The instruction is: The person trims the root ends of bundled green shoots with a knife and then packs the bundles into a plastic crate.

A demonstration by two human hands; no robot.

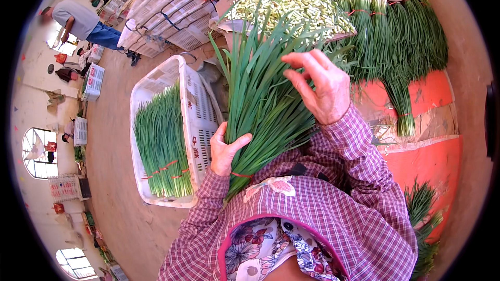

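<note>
A large bundle of garlic chives (263, 93) leans upright before me, its leaf tips fanned out away from me. My left hand (224, 151) grips its left side low down, thumb across the front and fingers partly hidden by the leaves. A red tie (241, 175) circles the bundle below that hand; its lower end disappears behind my clothing. At the upper right of the leaves is my right hand (323, 86), fingers bent, with thumb and forefinger apart beside the leaves. No leaf is visible between them.
A white plastic crate (190, 101) with tied chive bundles (164, 148) stands at left. Cut pale stems (291, 8) are heaped ahead. More bundles (411, 36) lie on red sheeting (429, 161) at right. Stacked crates (172, 15) and a person (78, 18) are farther off.
</note>
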